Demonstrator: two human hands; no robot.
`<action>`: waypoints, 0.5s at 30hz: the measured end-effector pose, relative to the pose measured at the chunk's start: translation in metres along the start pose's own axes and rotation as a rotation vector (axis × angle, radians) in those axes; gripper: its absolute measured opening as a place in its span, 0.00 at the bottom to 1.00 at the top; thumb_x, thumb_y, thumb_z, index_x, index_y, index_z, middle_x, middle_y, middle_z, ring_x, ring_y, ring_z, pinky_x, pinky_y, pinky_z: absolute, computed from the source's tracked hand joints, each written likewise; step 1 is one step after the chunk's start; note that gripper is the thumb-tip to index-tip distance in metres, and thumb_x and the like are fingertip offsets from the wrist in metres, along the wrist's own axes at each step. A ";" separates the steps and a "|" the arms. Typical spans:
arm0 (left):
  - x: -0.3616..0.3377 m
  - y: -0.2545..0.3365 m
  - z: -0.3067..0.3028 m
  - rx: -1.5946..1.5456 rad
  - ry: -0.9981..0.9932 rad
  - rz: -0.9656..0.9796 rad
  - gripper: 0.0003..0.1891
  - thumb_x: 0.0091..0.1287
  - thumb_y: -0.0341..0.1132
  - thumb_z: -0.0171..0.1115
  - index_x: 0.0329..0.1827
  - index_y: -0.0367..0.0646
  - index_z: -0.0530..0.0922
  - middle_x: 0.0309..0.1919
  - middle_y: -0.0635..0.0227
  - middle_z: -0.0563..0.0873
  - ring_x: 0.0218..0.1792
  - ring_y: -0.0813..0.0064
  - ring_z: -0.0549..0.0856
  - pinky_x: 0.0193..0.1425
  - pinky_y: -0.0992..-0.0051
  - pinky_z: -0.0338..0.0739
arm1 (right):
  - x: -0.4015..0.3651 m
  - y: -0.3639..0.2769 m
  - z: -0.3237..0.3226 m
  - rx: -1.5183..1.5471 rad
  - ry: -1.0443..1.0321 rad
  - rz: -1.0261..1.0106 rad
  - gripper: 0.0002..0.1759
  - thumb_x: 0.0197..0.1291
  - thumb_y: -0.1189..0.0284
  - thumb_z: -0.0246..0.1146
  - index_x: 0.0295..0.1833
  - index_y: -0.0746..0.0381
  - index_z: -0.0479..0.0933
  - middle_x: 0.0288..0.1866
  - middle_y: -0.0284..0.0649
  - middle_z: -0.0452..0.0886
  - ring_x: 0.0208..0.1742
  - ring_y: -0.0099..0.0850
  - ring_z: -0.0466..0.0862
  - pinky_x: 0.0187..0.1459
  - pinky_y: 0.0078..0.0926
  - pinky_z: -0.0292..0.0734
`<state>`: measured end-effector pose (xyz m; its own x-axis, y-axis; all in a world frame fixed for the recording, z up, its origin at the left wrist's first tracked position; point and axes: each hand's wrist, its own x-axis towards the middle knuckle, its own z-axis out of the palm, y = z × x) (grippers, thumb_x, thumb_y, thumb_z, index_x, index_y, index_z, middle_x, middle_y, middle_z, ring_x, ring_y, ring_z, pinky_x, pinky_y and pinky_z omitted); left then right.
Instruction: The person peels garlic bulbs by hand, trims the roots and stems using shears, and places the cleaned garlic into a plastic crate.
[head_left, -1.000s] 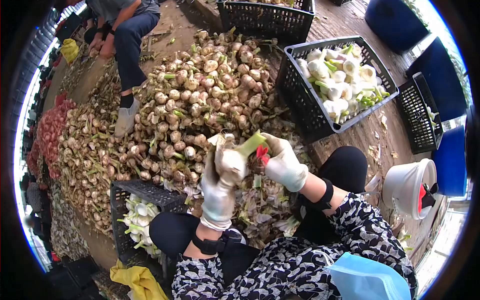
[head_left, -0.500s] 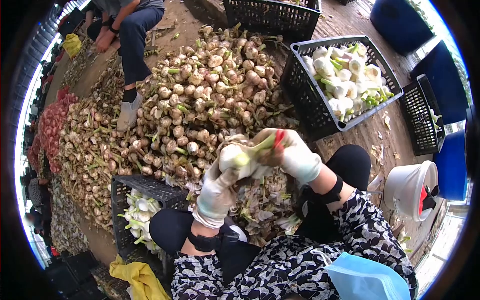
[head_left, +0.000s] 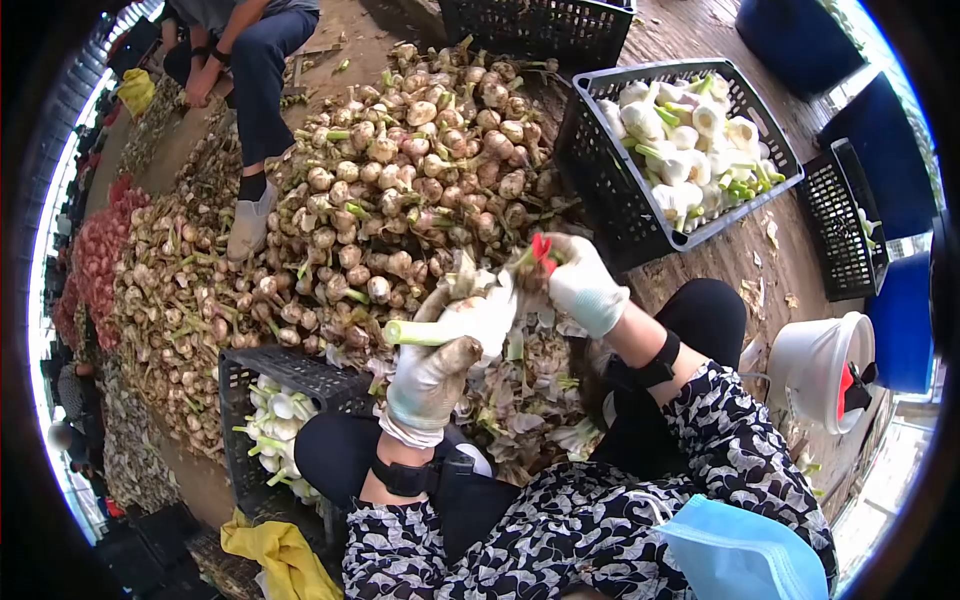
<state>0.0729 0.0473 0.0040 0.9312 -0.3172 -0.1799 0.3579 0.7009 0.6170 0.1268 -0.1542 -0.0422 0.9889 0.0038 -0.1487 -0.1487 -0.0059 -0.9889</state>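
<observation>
My left hand, in a whitish glove, is wrapped round a white garlic bulb whose cut green stem points left. Beside it on the right, my right hand, also gloved, is closed on a small red-handled tool; its working end cannot be made out. Loose skin hangs between the two hands. Below them lies a heap of peeled skins. Beyond them spreads a large pile of unpeeled garlic.
A black crate of white garlic stands at upper right, another by my left knee. A white bucket and blue tubs are at right. A yellow cloth lies lower left. Another person's shoe rests on the pile.
The bulb has turned in my left hand, so its stem now points left instead of towards my right hand. My right hand has drawn slightly away from the bulb with the red tool.
</observation>
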 end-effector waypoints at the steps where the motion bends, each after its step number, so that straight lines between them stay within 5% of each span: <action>1: 0.000 0.001 -0.002 0.006 -0.042 -0.067 0.38 0.54 0.25 0.68 0.68 0.37 0.59 0.54 0.55 0.76 0.52 0.62 0.80 0.50 0.64 0.82 | 0.000 0.008 0.002 -0.270 0.075 -0.134 0.06 0.57 0.81 0.55 0.39 0.70 0.76 0.32 0.42 0.83 0.32 0.27 0.80 0.36 0.26 0.76; 2: -0.005 0.002 -0.002 -0.040 -0.050 -0.103 0.38 0.54 0.25 0.68 0.68 0.37 0.59 0.53 0.55 0.77 0.52 0.61 0.80 0.50 0.64 0.82 | 0.007 0.011 -0.012 -0.349 -0.008 -0.108 0.07 0.56 0.79 0.57 0.39 0.69 0.77 0.30 0.44 0.82 0.32 0.27 0.80 0.33 0.26 0.75; 3: -0.008 0.003 0.000 -0.040 -0.045 -0.109 0.38 0.54 0.25 0.68 0.68 0.37 0.59 0.53 0.55 0.77 0.52 0.61 0.80 0.50 0.64 0.82 | 0.021 0.030 -0.012 0.260 0.066 0.086 0.09 0.53 0.75 0.60 0.39 0.67 0.79 0.30 0.48 0.82 0.34 0.33 0.83 0.35 0.27 0.76; 8: -0.001 0.009 -0.007 0.300 -0.038 0.010 0.41 0.52 0.30 0.73 0.68 0.34 0.60 0.53 0.59 0.78 0.51 0.68 0.80 0.55 0.71 0.76 | -0.010 0.003 -0.005 -0.895 -0.666 -0.045 0.26 0.51 0.65 0.63 0.58 0.60 0.72 0.44 0.53 0.81 0.48 0.47 0.81 0.51 0.38 0.75; 11: -0.006 0.020 -0.004 0.645 0.070 0.006 0.43 0.49 0.26 0.73 0.67 0.26 0.58 0.54 0.58 0.77 0.53 0.73 0.79 0.57 0.74 0.74 | -0.019 -0.023 -0.002 -0.664 -0.401 -0.070 0.29 0.54 0.59 0.65 0.57 0.65 0.71 0.42 0.52 0.82 0.44 0.43 0.83 0.47 0.34 0.78; 12: -0.006 0.018 -0.006 0.688 0.076 0.033 0.43 0.49 0.26 0.73 0.67 0.25 0.58 0.55 0.57 0.77 0.54 0.73 0.78 0.58 0.74 0.74 | -0.015 -0.022 0.000 -0.370 -0.340 -0.005 0.29 0.57 0.56 0.64 0.55 0.66 0.72 0.39 0.47 0.82 0.39 0.33 0.83 0.42 0.29 0.78; 13: -0.005 0.015 -0.006 0.729 0.081 0.068 0.43 0.49 0.26 0.73 0.67 0.25 0.58 0.56 0.57 0.76 0.55 0.73 0.77 0.58 0.74 0.73 | -0.011 -0.026 0.001 -0.109 -0.392 0.018 0.30 0.58 0.53 0.63 0.53 0.69 0.72 0.37 0.44 0.82 0.37 0.26 0.81 0.40 0.25 0.77; 15: -0.004 0.012 -0.004 0.737 0.057 0.021 0.43 0.48 0.25 0.72 0.67 0.27 0.58 0.58 0.57 0.74 0.56 0.73 0.76 0.59 0.73 0.72 | -0.012 -0.039 0.012 -0.154 -0.462 0.028 0.29 0.57 0.54 0.65 0.50 0.71 0.73 0.36 0.44 0.81 0.37 0.28 0.81 0.39 0.26 0.77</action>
<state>0.0736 0.0594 0.0091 0.9466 -0.2608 -0.1897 0.2193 0.0893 0.9716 0.1202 -0.1415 -0.0019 0.8737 0.4448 -0.1967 -0.1385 -0.1601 -0.9773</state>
